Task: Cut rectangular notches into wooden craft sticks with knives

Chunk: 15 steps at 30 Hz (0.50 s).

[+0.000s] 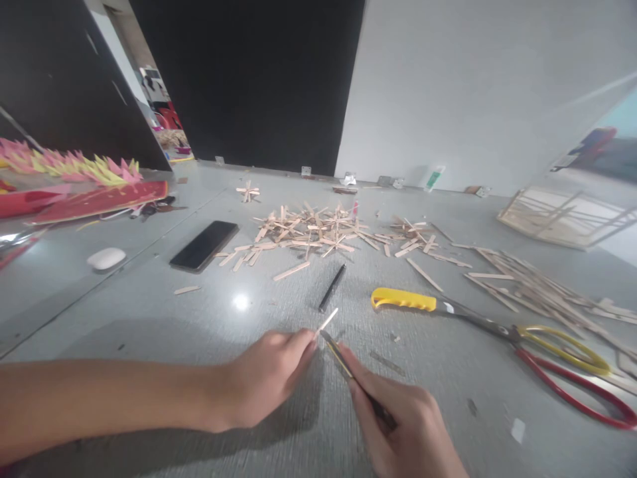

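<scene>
Bottom center of frame: left hand (269, 375) is pinched shut on a thin wooden stick (327, 320), only the far tip pokes out past the fingertips. Right hand (403, 425) is wrapped tight around a slim craft knife (343, 358), blade tip right at the stick where it leaves the fingers.

Handling-wise, imo the stick is super light, stiff but snappy, prob splits along the grain if pressed hard. Best held low near the cut w/ fingertips, like it is now, so it doesn't flex. Fingers are v close to the blade tho.

Other stuff: black pen (332, 287) just beyond the hands, yellow-handled tool (404, 300) and red/yellow scissors (572, 365) to the right, big pile of sticks (308, 232) mid frame, phone (204, 245) left of the pile, small white case (106, 258) far left, stick frame (562, 212) upper right. All on a grey tabletop (149, 318).
</scene>
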Available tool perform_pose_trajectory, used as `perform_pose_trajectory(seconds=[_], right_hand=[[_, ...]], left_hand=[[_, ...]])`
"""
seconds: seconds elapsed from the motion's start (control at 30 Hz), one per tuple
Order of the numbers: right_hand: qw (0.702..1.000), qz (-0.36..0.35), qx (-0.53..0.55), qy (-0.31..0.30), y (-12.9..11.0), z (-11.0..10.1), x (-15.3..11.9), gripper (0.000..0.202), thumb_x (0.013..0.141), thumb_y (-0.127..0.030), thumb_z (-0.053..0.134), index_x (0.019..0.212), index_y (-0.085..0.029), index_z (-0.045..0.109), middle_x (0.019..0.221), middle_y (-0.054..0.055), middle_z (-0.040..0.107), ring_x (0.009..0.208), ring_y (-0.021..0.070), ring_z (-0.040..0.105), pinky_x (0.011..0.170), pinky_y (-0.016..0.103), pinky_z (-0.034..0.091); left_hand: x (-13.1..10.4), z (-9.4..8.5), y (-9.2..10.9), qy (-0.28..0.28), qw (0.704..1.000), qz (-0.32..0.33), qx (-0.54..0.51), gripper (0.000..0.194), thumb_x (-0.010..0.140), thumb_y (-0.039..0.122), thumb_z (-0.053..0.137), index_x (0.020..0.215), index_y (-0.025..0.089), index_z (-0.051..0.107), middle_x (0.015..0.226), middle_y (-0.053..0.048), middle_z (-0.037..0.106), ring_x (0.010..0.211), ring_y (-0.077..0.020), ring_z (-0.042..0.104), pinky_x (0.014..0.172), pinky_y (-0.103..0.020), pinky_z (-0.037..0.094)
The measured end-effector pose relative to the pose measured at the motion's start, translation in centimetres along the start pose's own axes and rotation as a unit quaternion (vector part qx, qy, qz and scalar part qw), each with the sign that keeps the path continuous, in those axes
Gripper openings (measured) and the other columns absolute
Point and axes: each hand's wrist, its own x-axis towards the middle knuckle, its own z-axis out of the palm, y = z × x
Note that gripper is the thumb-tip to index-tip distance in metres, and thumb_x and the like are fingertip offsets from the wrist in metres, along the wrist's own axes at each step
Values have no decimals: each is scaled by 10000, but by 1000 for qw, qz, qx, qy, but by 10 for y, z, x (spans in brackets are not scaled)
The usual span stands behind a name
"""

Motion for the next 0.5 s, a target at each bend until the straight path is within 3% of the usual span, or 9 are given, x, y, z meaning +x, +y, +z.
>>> perform_pose_trajectory(seconds=[0.13,0.27,0.37,0.5], right_hand=[[1000,-5,-2,-4,-2,4,-1,437,1031,-256,471,1368,-143,726,554,-21,553,436,104,488,452,180,446],[999,33,39,1,-1,3,4,421,1016,-320,511,1323,-186,765,589,29,665,451,150,595,503,227,548],[997,51,60,20,1,1,5,415,1005,-330,539,1325,-197,767,665,69,748,504,192,677,542,258,597],[997,54,62,13,1,-1,5,417,1021,-295,522,1363,-193,738,810,82,809,570,169,720,623,238,616]], left_hand=[[0,0,1,-11,1000,3,-5,247,1102,217,356,933,205,536,645,77,406,530,-116,370,564,-292,305],[6,-2,4,1,1000,-19,-14,284,1108,239,380,853,209,501,622,88,385,527,-100,324,543,-270,284],[11,-5,7,6,999,-32,-18,346,1103,248,393,761,212,426,601,91,345,539,-99,268,535,-266,257],[13,-8,8,-7,999,-34,-22,372,1099,254,396,730,208,396,617,77,379,547,-95,296,560,-270,269]])
